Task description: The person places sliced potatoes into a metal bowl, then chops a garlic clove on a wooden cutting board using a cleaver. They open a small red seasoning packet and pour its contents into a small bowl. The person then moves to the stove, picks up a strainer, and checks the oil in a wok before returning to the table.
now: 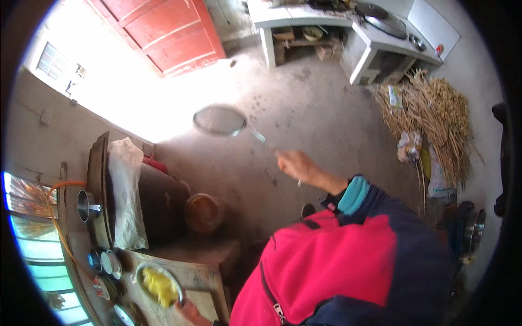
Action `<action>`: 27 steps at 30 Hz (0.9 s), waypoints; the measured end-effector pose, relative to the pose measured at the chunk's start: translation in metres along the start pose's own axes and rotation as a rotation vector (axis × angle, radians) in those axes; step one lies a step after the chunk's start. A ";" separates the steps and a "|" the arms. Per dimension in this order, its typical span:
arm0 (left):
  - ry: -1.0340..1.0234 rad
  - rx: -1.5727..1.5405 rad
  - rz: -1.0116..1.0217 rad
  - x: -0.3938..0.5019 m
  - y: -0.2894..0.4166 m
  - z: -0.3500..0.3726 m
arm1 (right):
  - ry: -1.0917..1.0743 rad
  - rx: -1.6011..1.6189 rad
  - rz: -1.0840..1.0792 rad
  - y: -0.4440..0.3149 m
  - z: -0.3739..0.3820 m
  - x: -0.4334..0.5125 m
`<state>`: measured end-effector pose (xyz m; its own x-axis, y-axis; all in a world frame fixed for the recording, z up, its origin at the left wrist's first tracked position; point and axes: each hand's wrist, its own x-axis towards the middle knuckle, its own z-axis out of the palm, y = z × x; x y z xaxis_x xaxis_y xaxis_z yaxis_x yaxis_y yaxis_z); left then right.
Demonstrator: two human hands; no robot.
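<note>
My right hand [299, 166] is closed on the handle of a round strainer or skimmer [220, 120], held out over the concrete floor; the motion blurs it, so its mesh is hard to make out. Low in the view, my left hand [189, 311] grips the rim of a metal bowl [142, 269] at the edge of the wooden cabinet top. Yellow food pieces [159, 287] lie in that bowl; their exact kind cannot be told.
A red door [171, 36] stands by the bright doorway. White-topped stove counters [391, 36] and piled dry stalks [436, 118] are at upper right. A bucket [204, 212] stands beside the dark cabinet [163, 203]. Stacked bowls [111, 264] and a hanging saucepan [84, 205] are at left.
</note>
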<state>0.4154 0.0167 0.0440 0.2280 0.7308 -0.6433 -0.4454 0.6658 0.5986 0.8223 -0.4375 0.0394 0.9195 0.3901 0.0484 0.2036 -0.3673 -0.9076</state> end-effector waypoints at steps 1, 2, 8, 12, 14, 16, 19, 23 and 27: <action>0.002 0.023 -0.024 -0.009 -0.019 0.011 | 0.034 0.132 0.019 0.009 -0.022 -0.004; -0.088 0.166 -0.027 -0.015 -0.047 0.025 | 0.029 0.295 0.206 0.017 -0.052 -0.007; -0.359 0.591 -0.298 -0.015 -0.184 0.120 | 0.252 0.515 0.452 0.041 -0.159 -0.030; -0.740 1.250 0.040 0.007 -0.254 0.181 | 0.391 0.463 0.489 0.070 -0.199 -0.039; -0.719 1.046 -0.220 0.014 -0.278 0.226 | 0.425 0.457 0.487 0.087 -0.216 -0.041; -0.640 0.800 -0.448 0.014 -0.309 0.274 | 0.475 0.450 0.501 0.105 -0.234 -0.040; -0.673 0.872 -0.415 0.007 -0.356 0.345 | 0.548 0.436 0.535 0.127 -0.262 -0.031; -0.850 0.920 -0.470 0.000 -0.427 0.448 | 0.662 0.290 0.560 0.146 -0.311 -0.002; -1.170 1.261 -0.275 0.006 -0.493 0.541 | 0.798 0.147 0.516 0.153 -0.347 0.029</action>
<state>1.1045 -0.2259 0.0037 0.8809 -0.0790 -0.4667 0.4716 0.0611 0.8797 0.9972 -0.7755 0.0466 0.8528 -0.4998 -0.1515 -0.2847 -0.2018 -0.9371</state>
